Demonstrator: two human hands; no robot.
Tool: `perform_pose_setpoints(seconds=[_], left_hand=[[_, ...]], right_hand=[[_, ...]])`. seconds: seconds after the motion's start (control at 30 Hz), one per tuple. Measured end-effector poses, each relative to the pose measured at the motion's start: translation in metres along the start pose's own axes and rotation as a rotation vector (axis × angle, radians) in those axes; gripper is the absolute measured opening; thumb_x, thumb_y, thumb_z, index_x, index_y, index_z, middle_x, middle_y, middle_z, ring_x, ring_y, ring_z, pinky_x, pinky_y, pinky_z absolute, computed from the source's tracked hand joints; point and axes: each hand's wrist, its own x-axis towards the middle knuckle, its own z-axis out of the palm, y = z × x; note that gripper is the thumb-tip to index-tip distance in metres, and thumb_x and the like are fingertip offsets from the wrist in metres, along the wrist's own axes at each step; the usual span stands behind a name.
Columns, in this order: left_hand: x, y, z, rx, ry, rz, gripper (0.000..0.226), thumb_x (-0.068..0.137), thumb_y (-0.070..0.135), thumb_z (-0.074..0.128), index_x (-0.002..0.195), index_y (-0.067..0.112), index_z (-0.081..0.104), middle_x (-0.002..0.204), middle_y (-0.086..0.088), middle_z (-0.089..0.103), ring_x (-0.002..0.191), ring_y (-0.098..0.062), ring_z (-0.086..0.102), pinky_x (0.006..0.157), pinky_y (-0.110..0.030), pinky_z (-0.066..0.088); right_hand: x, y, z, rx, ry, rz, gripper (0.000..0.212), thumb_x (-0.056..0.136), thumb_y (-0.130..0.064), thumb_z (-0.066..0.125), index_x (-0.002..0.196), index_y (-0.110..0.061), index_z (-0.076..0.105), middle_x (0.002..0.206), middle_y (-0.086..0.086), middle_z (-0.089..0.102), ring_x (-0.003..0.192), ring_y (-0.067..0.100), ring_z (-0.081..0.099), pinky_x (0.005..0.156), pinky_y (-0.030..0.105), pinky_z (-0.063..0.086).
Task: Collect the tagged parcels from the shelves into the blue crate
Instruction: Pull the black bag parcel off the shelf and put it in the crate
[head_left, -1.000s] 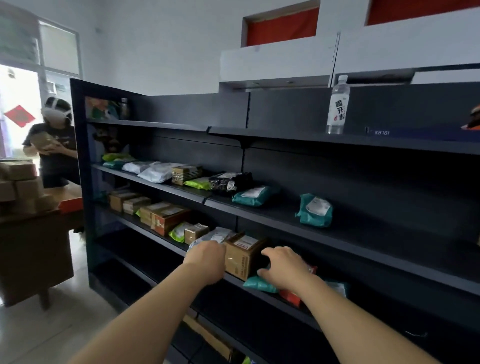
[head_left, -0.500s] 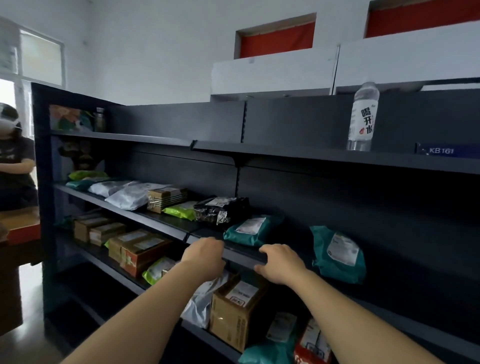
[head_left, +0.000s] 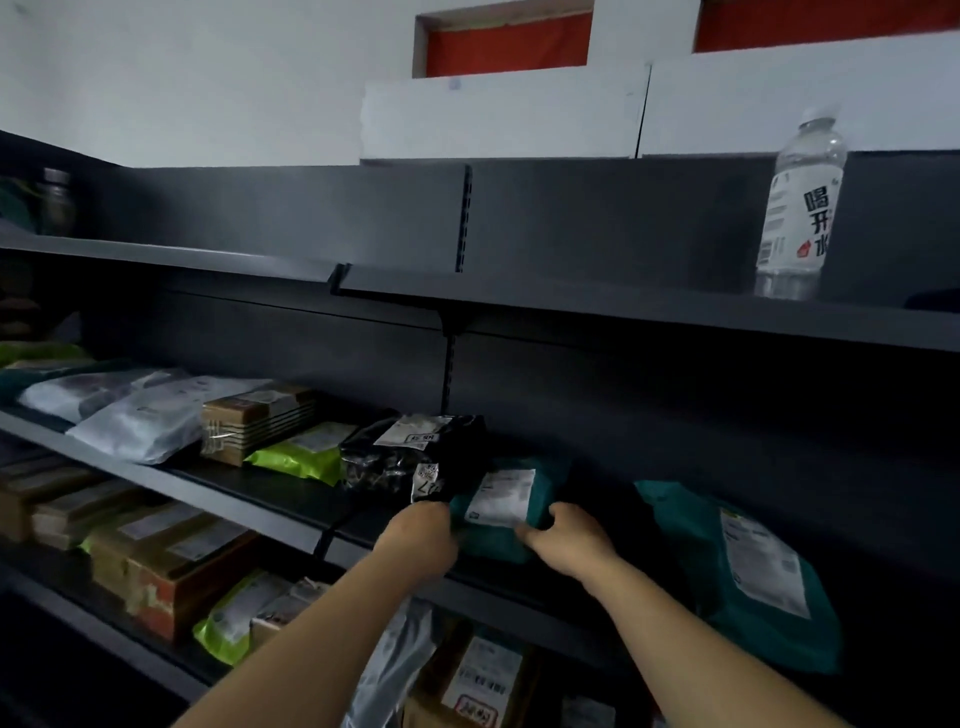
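Note:
A teal parcel (head_left: 501, 501) with a white label lies on the middle shelf (head_left: 260, 501), partly under a black parcel (head_left: 415, 449). My left hand (head_left: 421, 535) is at the teal parcel's left edge with its fingers curled under it. My right hand (head_left: 566, 540) grips the parcel's right side, thumb up over the edge and a fingertip on the label's corner. The blue crate is out of view.
On the same shelf to the right lies a second teal parcel (head_left: 748, 571); to the left are a green bag (head_left: 306, 452), a cardboard box (head_left: 254, 421) and white bags (head_left: 145, 415). A water bottle (head_left: 800, 208) stands on the top shelf. Boxes (head_left: 171, 566) fill the lower shelf.
My view has closed in on the shelves and risen. Both hands moved up from the lower shelf, past the middle shelf's front edge, onto the teal parcel.

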Motion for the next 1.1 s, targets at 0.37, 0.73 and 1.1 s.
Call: perform_pose_setpoints(seconds=[0.37,0.73,1.1], left_hand=[[0.068,0.012,0.015,-0.551,-0.058,0.034,0.031,0.094,0.014,0.051,0.122,0.002,0.056,0.113,-0.008,0.063,0.105,-0.026,0.058,0.088,-0.028,0.046],[0.055,0.03,0.017,-0.771,0.168,0.212,0.056,0.088,0.005,0.061,0.141,0.014,0.041,0.131,-0.004,0.059,0.117,-0.02,0.057,0.087,-0.021,0.046],[0.041,0.017,0.012,-0.373,0.171,0.299,0.04,0.09,0.026,0.061,0.129,0.018,0.057,0.126,-0.007,0.058,0.109,-0.025,0.06,0.09,-0.035,0.052]], right_hand=[[0.053,0.004,0.026,0.538,0.145,0.276,0.018,0.085,0.003,0.058,0.094,-0.01,0.067,0.097,0.01,0.069,0.086,0.022,0.065,0.064,0.025,0.056],[0.037,0.014,0.01,0.628,0.388,0.076,0.034,0.087,0.003,0.06,0.088,-0.031,0.064,0.096,-0.004,0.07,0.089,0.015,0.066,0.071,0.024,0.054],[0.031,0.031,0.005,0.201,0.29,0.252,0.063,0.083,-0.023,0.07,0.138,-0.02,0.04,0.127,0.004,0.056,0.113,0.025,0.056,0.091,0.037,0.052]])
